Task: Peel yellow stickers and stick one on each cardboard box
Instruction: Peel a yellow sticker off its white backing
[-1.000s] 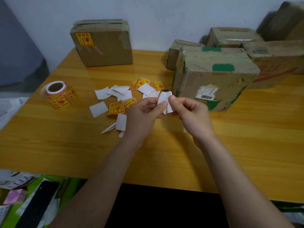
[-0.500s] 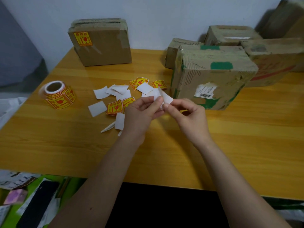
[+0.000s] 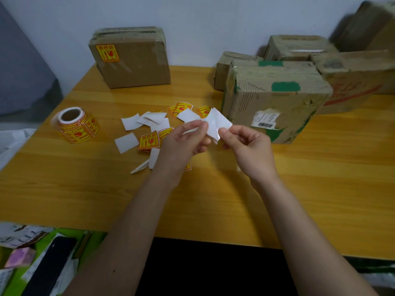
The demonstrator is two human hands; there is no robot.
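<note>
A sticker roll (image 3: 74,124) stood at the table's (image 3: 320,178) left, a labelled cardboard box (image 3: 130,58) behind it. At centre, above scattered backing papers (image 3: 128,142), the left hand (image 3: 183,144) and right hand (image 3: 250,148) each pinched a white-backed sticker (image 3: 217,124). Unlabelled boxes (image 3: 275,99) sat just right.

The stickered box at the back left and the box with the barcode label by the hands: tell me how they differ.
The back-left box carries a yellow sticker on its front; the barcode box shows none, only a torn white barcode label. The back-left box is plain brown; the barcode box has green patches and scuffed, peeling faces. The back-left box stands alone; the barcode box sits against other boxes. Both are taped cardboard on the wooden table.
</note>
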